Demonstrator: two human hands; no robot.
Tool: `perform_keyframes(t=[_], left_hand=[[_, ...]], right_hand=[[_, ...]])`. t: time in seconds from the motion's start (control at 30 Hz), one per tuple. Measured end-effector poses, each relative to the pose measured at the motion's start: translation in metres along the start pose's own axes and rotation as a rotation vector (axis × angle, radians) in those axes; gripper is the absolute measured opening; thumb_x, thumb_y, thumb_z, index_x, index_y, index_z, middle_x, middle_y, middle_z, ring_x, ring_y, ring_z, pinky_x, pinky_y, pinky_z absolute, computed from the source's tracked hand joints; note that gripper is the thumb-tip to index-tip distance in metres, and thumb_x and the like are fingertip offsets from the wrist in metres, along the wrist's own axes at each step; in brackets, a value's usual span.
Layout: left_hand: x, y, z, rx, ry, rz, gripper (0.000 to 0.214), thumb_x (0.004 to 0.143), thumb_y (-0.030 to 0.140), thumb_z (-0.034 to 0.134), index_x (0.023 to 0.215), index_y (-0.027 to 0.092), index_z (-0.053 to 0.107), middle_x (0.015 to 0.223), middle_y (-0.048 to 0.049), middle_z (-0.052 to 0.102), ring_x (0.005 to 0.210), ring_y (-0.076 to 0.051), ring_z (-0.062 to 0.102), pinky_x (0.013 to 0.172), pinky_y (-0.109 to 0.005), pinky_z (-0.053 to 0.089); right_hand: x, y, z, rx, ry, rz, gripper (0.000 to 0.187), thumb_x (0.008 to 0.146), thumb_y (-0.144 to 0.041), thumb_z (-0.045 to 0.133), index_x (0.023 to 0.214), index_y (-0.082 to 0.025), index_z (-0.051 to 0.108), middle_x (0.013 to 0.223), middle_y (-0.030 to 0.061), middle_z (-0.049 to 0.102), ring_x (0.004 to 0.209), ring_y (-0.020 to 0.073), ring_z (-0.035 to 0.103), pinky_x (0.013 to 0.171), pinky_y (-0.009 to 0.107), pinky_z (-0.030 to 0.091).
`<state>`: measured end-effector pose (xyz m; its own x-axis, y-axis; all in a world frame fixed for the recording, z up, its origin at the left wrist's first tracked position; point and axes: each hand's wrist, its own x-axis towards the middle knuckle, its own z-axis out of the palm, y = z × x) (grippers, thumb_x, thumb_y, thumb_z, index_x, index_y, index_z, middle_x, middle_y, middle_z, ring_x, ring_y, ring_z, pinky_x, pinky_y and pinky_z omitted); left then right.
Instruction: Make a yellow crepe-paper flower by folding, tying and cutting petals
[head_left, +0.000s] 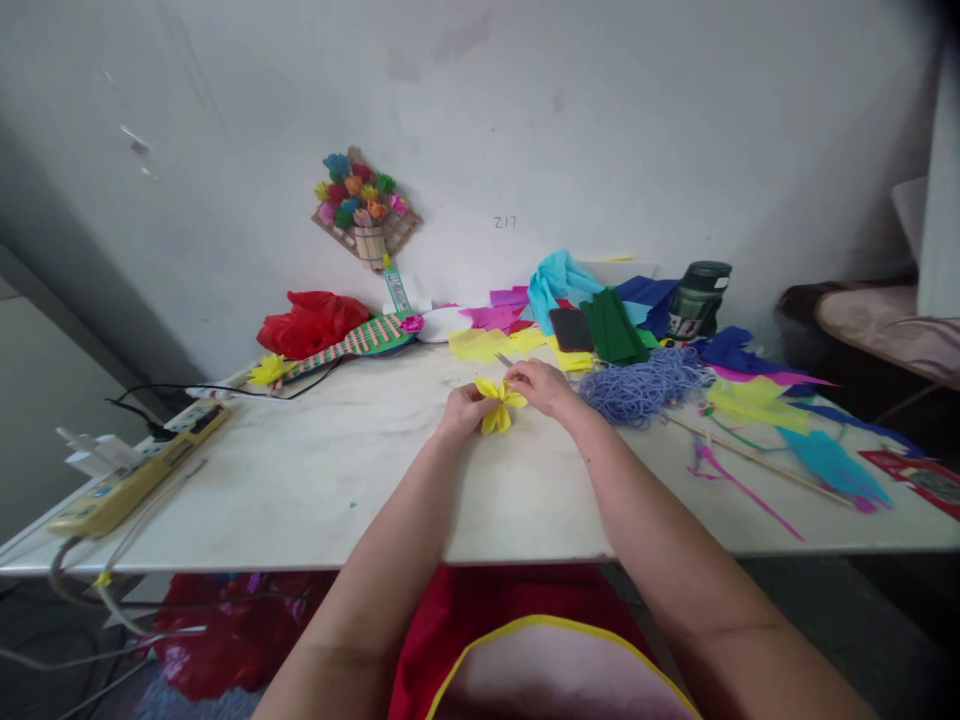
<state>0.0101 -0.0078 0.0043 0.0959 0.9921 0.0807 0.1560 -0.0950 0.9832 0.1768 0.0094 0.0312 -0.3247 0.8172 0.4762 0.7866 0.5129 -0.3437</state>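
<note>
Pinched between the thumb and fingers of my left hand [461, 412] is a yellow paper flower [496, 418] with several spread petals, held over the table's middle. My right hand [538, 385] is closed close beside it, its fingertips at the flower's right petals. A thin grey pointed tool [502, 358] sticks out from the right fingers toward the upper left; most of it is hidden in the hand, so its kind is unclear. Just right of that hand lies a tangled heap of blue-purple yarn [645, 385].
Coloured crepe paper [559, 285], a phone [571, 330] and a dark jar [697, 300] sit at the back. On the left are a power strip [142, 470], a red bag [311, 322] and a green decorated piece [367, 338]. A stick [757, 460] lies at right.
</note>
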Motion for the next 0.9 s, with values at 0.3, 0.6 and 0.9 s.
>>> perform_keyframes(t=[0.3,0.6,0.9], left_hand=[[0.0,-0.003,0.0,0.05,-0.017,0.113,0.024,0.058,0.026,0.063,0.076,0.011,0.063,0.064,-0.0025,0.06,0.053,-0.01,0.051,0.048,-0.02,0.038],[-0.002,0.002,0.003,0.017,0.055,-0.031,0.023,0.056,0.026,0.064,0.072,0.01,0.062,0.057,-0.0028,0.058,0.041,-0.009,0.047,0.038,-0.021,0.034],[0.002,0.0,0.003,-0.13,0.092,-0.052,0.022,0.055,0.024,0.067,0.072,0.009,0.063,0.059,-0.0039,0.062,0.044,-0.01,0.051,0.041,-0.02,0.038]], right_hand=[[0.004,0.005,0.011,0.25,-0.038,0.131,0.015,0.064,-0.019,0.061,0.077,-0.018,0.068,0.072,0.0004,0.065,0.063,0.0122,0.055,0.057,0.021,0.038],[0.0,-0.011,-0.002,-0.004,-0.04,0.028,0.012,0.07,-0.021,0.058,0.075,-0.022,0.069,0.078,0.0015,0.066,0.078,0.0151,0.057,0.065,0.023,0.038],[-0.003,-0.013,0.001,-0.145,0.011,-0.084,0.017,0.077,-0.023,0.053,0.081,-0.023,0.07,0.081,0.0034,0.066,0.077,0.0147,0.057,0.064,0.023,0.037]])
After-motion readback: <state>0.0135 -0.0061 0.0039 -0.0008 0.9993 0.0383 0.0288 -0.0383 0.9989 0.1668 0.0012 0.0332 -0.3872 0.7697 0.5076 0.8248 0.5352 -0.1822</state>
